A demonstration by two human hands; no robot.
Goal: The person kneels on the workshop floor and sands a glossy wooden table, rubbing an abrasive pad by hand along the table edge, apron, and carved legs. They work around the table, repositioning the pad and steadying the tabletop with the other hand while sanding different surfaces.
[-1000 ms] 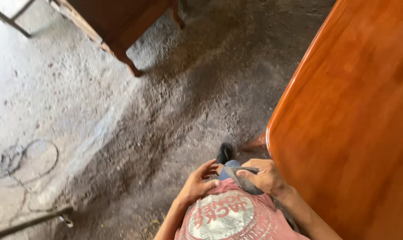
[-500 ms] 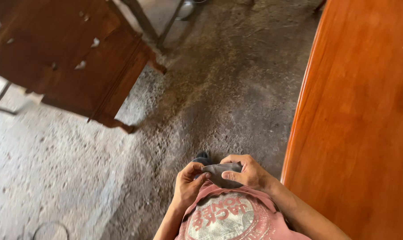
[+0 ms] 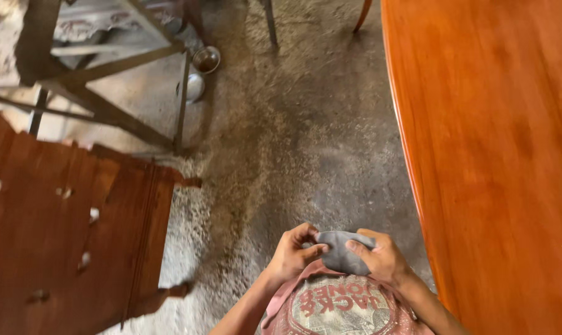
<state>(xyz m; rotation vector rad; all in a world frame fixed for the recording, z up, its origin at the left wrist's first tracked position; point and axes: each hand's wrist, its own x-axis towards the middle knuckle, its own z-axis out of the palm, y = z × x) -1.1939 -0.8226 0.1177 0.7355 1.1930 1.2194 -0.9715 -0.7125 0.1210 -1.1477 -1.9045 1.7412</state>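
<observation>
Both my hands meet in front of my belly, low in the head view. A small folded grey cloth [image 3: 341,249] is pinched between them. My left hand [image 3: 293,253] grips its left end with thumb and fingers. My right hand [image 3: 380,255] holds the right side, thumb pressed on top. Below the hands shows the pink printed shirt [image 3: 340,307] I wear. The polished orange-brown wooden tabletop [image 3: 498,155] lies just right of my right hand, not touched.
A dark red-brown wooden furniture piece [image 3: 70,236] with small holes stands at the left. Behind it is a rough wooden frame [image 3: 107,105] with two metal bowls [image 3: 205,59] on the dusty concrete floor [image 3: 305,155].
The view has swung upward and left: the red-brown furniture now sits lower left, and the frame and bowls have come into sight. My hands keep working the grey cloth at my waist.
</observation>
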